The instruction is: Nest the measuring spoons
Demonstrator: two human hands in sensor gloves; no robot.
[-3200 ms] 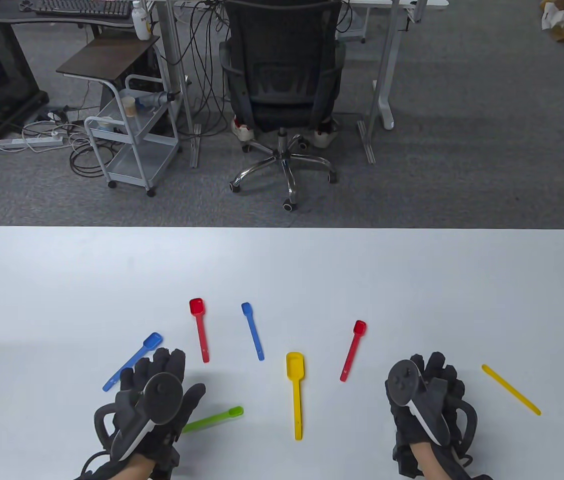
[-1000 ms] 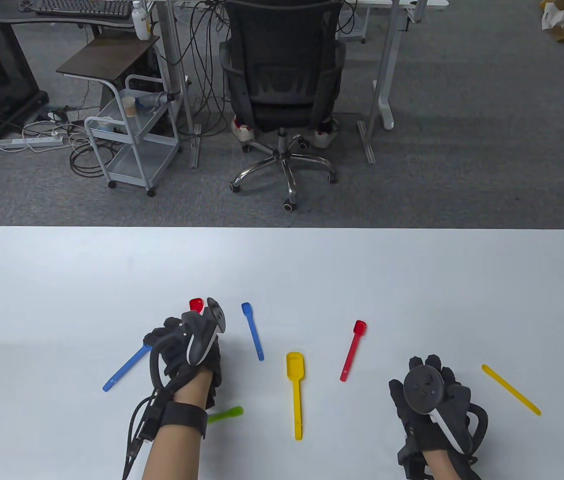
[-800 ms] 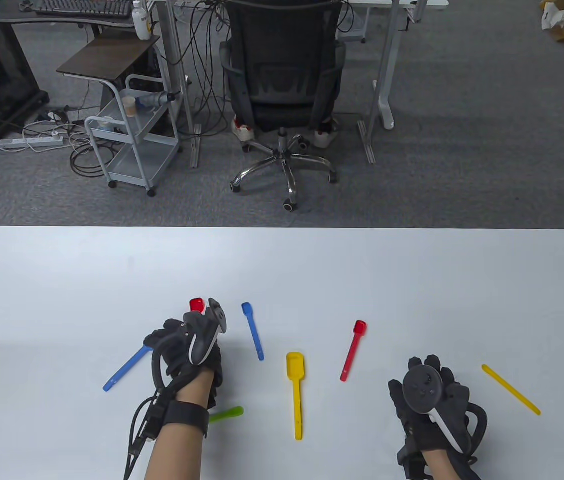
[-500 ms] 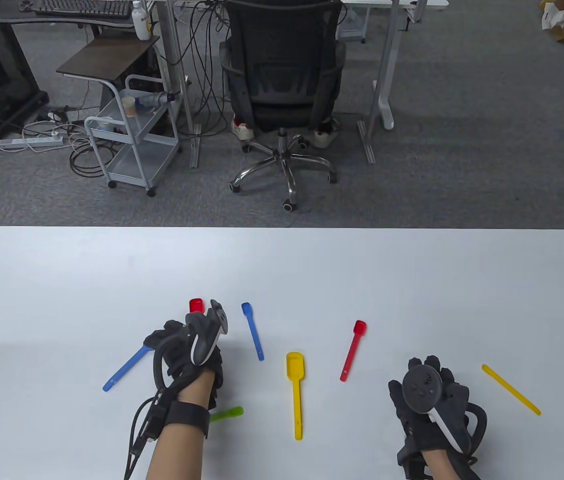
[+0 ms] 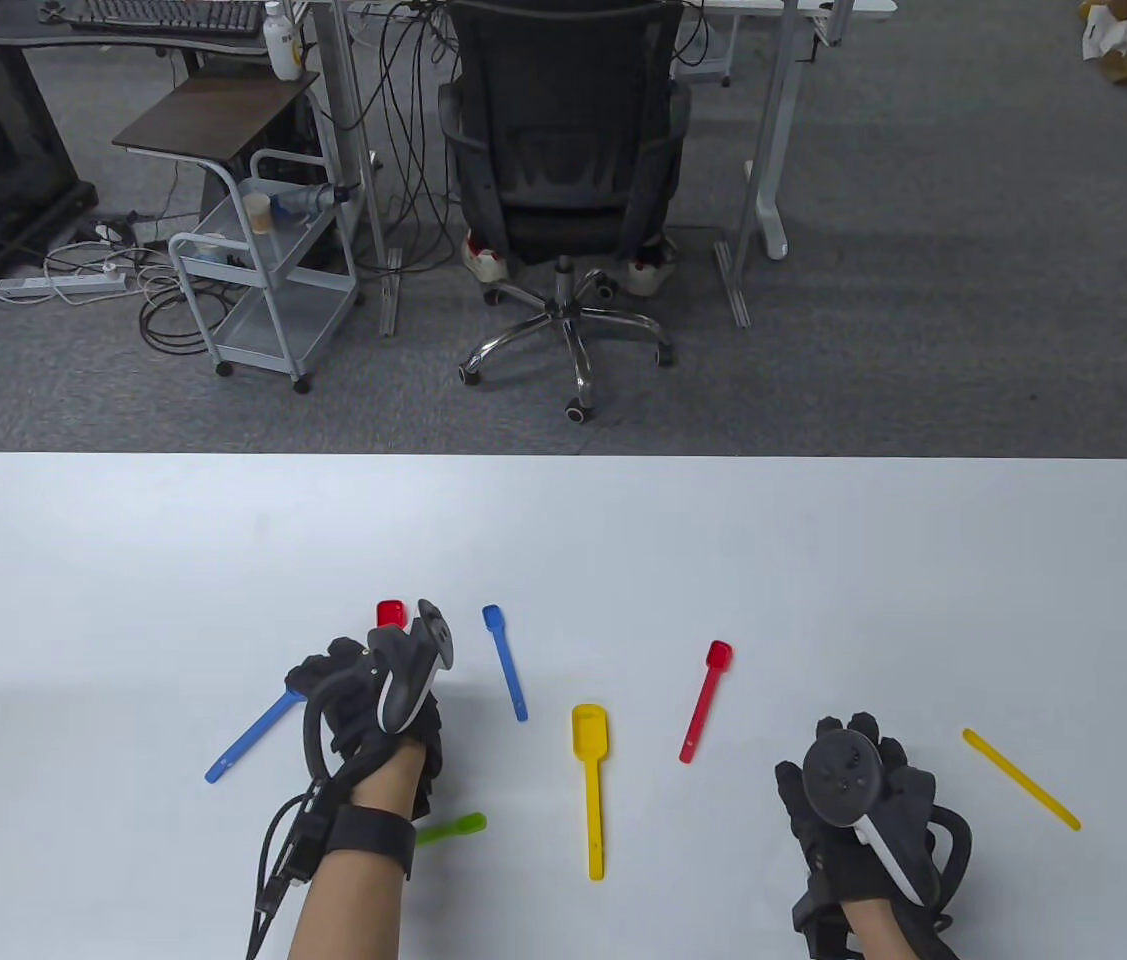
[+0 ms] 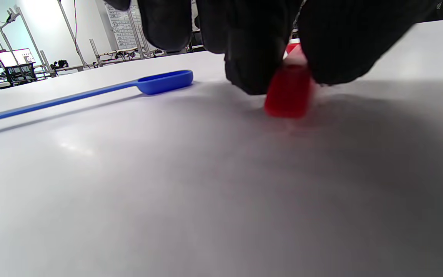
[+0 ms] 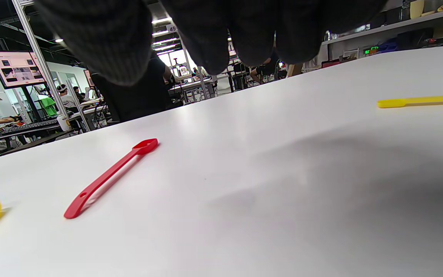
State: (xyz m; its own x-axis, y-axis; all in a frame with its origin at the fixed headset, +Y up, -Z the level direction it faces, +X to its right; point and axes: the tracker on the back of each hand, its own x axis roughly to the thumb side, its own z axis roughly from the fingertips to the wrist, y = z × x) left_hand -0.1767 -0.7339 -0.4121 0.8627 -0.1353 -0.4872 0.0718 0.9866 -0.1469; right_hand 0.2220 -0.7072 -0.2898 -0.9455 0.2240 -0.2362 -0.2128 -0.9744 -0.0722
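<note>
Several coloured measuring spoons lie on the white table [image 5: 563,540]. My left hand [image 5: 378,690] is over the handle of the larger red spoon [image 5: 390,612], and only the spoon's bowl shows beyond it. In the left wrist view my fingertips [image 6: 252,73] pinch the red handle [image 6: 288,92] just above the table. My right hand [image 5: 858,790] rests palm down near the front edge and holds nothing. The small red spoon [image 5: 703,700] lies to its left and the thin yellow spoon [image 5: 1021,780] to its right.
A large blue spoon [image 5: 248,735] lies left of my left hand, and it also shows in the left wrist view [image 6: 164,80]. A small blue spoon [image 5: 506,665], a large yellow spoon [image 5: 590,780] and a green spoon [image 5: 453,828] lie between the hands. An office chair [image 5: 563,200] stands beyond the table.
My left hand has moved forward from the near left onto the red spoon's handle and has stayed almost still for the last second. My right hand has shifted slightly.
</note>
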